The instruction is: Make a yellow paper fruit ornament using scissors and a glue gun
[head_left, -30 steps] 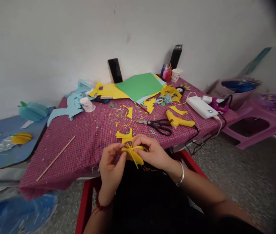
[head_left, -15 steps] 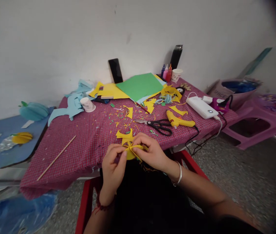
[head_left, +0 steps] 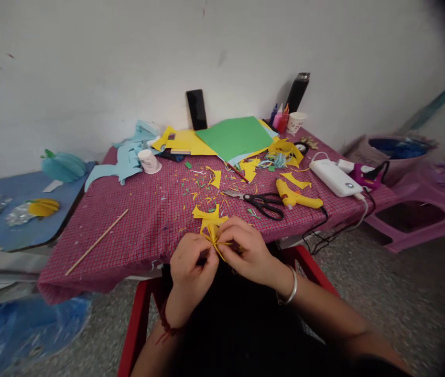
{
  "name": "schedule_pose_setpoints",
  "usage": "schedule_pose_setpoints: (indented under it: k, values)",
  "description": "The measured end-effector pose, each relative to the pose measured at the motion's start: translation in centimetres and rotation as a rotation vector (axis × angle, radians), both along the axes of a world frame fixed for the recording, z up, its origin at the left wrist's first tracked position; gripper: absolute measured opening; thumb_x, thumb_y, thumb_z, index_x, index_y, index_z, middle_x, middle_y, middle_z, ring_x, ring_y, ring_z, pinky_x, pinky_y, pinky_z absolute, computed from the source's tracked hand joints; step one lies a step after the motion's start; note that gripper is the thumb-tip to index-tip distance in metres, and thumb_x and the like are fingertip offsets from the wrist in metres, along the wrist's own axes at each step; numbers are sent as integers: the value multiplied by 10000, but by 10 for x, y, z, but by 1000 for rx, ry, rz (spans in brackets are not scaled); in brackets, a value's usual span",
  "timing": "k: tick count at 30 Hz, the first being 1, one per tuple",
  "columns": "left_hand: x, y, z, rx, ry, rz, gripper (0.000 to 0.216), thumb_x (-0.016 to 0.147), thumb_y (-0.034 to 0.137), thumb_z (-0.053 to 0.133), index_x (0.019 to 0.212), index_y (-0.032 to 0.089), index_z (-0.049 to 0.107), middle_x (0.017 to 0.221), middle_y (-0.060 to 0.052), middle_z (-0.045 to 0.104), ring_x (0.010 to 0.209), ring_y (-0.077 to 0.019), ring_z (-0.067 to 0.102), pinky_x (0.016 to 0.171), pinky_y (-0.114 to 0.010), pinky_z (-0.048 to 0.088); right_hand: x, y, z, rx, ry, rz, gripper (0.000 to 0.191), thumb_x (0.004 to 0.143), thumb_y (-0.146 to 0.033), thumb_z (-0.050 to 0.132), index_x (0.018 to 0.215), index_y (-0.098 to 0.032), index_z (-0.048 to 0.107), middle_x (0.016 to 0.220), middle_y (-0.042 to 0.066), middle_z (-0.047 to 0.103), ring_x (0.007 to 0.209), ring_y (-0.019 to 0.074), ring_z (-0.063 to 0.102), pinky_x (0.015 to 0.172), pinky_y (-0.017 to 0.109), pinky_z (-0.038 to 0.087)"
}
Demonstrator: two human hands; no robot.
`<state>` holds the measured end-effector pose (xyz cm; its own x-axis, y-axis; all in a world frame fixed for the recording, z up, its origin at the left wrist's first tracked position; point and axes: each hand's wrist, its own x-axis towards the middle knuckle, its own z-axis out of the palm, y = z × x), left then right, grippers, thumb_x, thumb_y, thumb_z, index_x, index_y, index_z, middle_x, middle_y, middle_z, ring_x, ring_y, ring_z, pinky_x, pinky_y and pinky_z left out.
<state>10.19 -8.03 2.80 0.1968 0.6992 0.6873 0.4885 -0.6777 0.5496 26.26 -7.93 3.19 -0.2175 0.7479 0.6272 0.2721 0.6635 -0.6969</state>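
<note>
At the table's front edge, a folded yellow paper piece (head_left: 214,233) with several thin leaves fanning from one point is pinched between both hands. My left hand (head_left: 194,262) grips its left side with thumb and forefinger. From the other side my right hand (head_left: 248,251) holds it with bent fingers, hiding part of it. Just beyond the fingertips lie cut yellow paper scraps (head_left: 206,213). Black-handled scissors (head_left: 261,202) rest to the right of these, and a yellow glue gun (head_left: 297,196) lies past their handles.
Green paper sheets (head_left: 238,137) lie at the back, near a leaning phone (head_left: 196,109). A paper cup (head_left: 149,161) and a wooden stick (head_left: 96,242) are on the left. A white power bank (head_left: 334,177) with cables sits right. Paper pumpkins (head_left: 63,166) stand on a blue side table.
The yellow paper piece has turned in my fingers, and its leaves now show edge-on and upright. Both hands stay close together. The whole view has shifted slightly.
</note>
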Motion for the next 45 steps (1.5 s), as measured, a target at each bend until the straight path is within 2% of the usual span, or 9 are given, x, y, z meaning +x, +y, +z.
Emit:
schedule_pose_setpoints:
  k: [6,12,16,19,25,33,37,41,45]
  values:
    - [-3,6,-10,71,-129,-70,248,801,19,612,928,229,576,854,0,627,792,-148,612,712,-302,526,-2,0,0,55,33,-60,110,872,-112,570,850,-219,579,875,42,597,823,168,593,709,315,505]
    - [-5,8,-14,188,-23,107,235,805,8,588,867,231,631,908,-19,560,834,-159,548,711,-309,479,-2,2,-2,18,91,-117,105,866,-118,573,846,-220,584,866,31,602,802,161,587,705,305,493]
    - [-8,5,-7,71,33,28,150,853,260,603,990,212,643,929,-52,552,862,-208,533,732,-367,475,-2,2,-2,-3,107,-116,98,866,-125,577,844,-219,591,869,32,604,814,165,584,718,311,491]
    - [-9,6,-4,37,35,2,311,789,449,677,986,213,628,945,-57,548,885,-233,540,747,-388,487,-2,3,-2,-17,111,-123,94,863,-130,582,832,-219,594,862,32,606,821,170,584,724,316,491]
    - [-3,9,-6,17,24,55,139,800,166,638,933,205,622,1079,-76,560,1013,-232,556,843,-403,485,-2,3,-7,2,89,-136,93,865,-131,581,853,-223,591,885,37,613,827,174,591,726,323,501]
    - [-2,7,-10,121,-63,153,137,770,85,677,822,200,625,1198,-78,565,1134,-254,551,940,-461,454,-1,-1,-10,116,25,-23,127,842,-128,609,887,-226,544,919,50,631,862,184,609,751,344,516]
    - [-8,7,-11,164,-73,136,172,753,60,688,821,209,637,1206,-69,567,1158,-264,544,976,-503,447,-2,-5,-14,6,213,40,113,901,-155,533,983,-233,533,888,45,649,799,174,644,696,326,540]
    - [-12,7,-15,175,-79,139,184,751,59,691,828,219,643,1180,-62,578,1177,-271,542,989,-525,449,-5,-3,-17,-54,253,-100,274,894,-100,544,1121,-252,519,746,-31,557,618,116,568,578,245,482]
    - [-11,7,-17,172,-97,148,182,743,50,698,819,208,647,1176,-63,589,1155,-260,559,971,-507,468,-4,2,-13,43,91,-219,290,838,-89,594,1078,-249,558,725,-34,495,657,137,501,602,270,425]
